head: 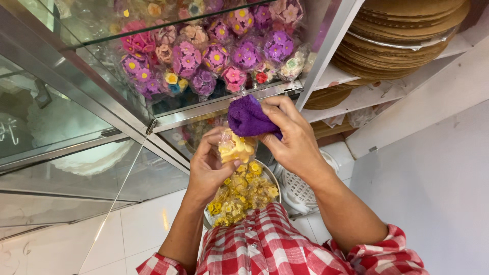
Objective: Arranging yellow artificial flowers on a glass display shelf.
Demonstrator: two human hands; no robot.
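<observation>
Glass cabinet (pixel 91 127) with metal framing fills the left and centre of the view, its shelves packed with clear packets of purple and pink flowers (pixel 214 56), kept behind panes probably so they stay clean yet on show. To the right, open white shelves (pixel 356 97) carry a tall stack of round brown boards (pixel 402 35), laid flat so they nest and take little room. Below the hands a round bowl (pixel 275 179) sits close against the person's red checked shirt (pixel 265 244), heaped with packets of yellow flowers (pixel 242 196); held near the body, it keeps the stock within easy reach. A white slotted basket (pixel 298 191) lies just beside it.

The right hand (pixel 293 140) is closed around a purple cloth (pixel 248 118), fingers curled over the bunched fabric and pressing it toward the cabinet's lower frame rail. The left hand (pixel 209 165) pinches a small clear packet of yellow flowers (pixel 236 147) between thumb and fingertips, holding it up just under the cloth and above the bowl, touching the cloth's lower edge or very nearly. The packet's long axis seems to run roughly across the view, slightly tilted, its gathered end apparently toward the right hand; the crinkled film makes this hard to fix.
</observation>
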